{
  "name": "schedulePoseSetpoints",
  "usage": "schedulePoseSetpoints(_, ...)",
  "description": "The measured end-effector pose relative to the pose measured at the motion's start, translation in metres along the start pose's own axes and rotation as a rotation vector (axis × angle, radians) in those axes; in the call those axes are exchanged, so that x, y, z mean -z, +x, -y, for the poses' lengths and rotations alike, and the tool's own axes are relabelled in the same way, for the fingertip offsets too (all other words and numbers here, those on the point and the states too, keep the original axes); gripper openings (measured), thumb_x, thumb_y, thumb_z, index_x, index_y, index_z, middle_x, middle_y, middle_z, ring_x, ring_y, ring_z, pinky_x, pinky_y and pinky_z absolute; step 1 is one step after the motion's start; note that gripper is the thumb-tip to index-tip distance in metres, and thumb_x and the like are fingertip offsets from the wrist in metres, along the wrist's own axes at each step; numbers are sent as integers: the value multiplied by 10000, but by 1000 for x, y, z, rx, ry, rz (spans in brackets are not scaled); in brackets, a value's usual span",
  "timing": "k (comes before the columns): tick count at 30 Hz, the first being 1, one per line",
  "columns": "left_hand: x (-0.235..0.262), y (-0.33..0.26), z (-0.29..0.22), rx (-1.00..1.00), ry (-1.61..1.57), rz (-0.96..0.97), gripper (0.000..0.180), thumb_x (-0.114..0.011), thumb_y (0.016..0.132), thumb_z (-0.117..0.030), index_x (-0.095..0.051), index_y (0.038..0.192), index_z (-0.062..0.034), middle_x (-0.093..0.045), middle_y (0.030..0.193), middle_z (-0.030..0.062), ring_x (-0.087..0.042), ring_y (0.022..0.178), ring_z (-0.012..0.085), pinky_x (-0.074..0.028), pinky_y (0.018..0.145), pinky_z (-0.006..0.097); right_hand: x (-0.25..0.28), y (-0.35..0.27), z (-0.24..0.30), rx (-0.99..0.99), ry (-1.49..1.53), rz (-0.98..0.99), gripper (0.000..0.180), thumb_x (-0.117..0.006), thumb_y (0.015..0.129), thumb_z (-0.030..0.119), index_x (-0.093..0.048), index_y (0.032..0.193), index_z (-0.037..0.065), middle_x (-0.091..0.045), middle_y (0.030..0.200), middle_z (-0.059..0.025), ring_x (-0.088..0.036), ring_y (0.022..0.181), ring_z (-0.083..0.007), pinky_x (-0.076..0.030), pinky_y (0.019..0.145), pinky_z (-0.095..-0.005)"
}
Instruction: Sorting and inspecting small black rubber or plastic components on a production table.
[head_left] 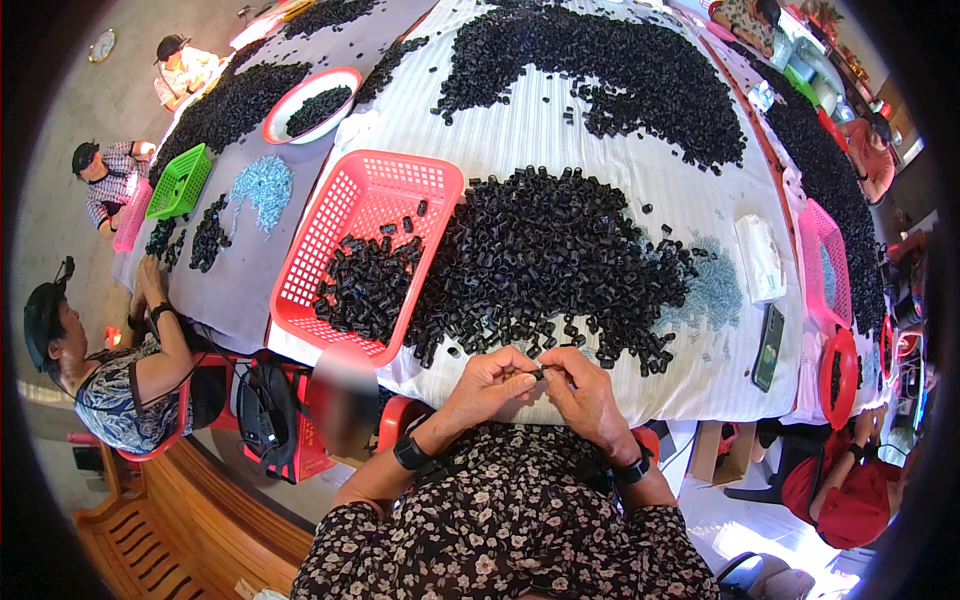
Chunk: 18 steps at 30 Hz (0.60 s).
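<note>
Both of my hands meet at the table's near edge, over my lap. My left hand (490, 385) pinches a small black plastic piece (540, 373) between thumb and fingertips. From the other side my right hand (585, 395) closes on the same piece, its fingers hiding most of it. Just beyond them lies a large heap of short black tube-like pieces (560, 260). To the heap's right spreads a pile of small clear bluish parts (715, 290). Left of the heap, a pink-red plastic basket (365, 165) holds many more black pieces.
A dark phone (769, 348) and a white tissue pack (761, 260) lie at the right. Larger black heaps (590, 70) cover the far table. A red-rimmed bowl (315, 90), a green basket (180, 182) and blue parts (262, 190) stand left. Several people sit around the tables.
</note>
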<state>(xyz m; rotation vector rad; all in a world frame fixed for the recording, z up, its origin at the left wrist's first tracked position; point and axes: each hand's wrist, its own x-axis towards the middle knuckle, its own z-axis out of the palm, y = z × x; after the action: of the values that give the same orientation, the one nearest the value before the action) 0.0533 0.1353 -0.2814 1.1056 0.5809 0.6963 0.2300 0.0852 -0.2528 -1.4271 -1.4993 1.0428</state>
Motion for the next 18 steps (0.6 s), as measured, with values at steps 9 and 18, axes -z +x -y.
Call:
schedulePoseSetpoints(9, -6, 3, 14, 31, -82, -81, 38, -547, 911, -15, -534, 880, 2, -592, 782, 41, -555, 691, 69, -465, 626, 207, -12, 2, -8, 318, -413, 78, 260, -547, 839, 27, -470, 1087, 14, -536, 865, -159, -571, 797, -305, -473, 664, -398)
schedulePoseSetpoints(18, -12, 4, 29, -77, 64, -326, 95, -613, 865, -6, -563, 784, -12, -595, 707, -18, -516, 628, 17, -423, 560, 168, -29, 9, -10, 471, -779, -71, 363, -620, 713, 111, -464, 1018, -9, -514, 790, -94, -539, 715, -230, -458, 608, -316)
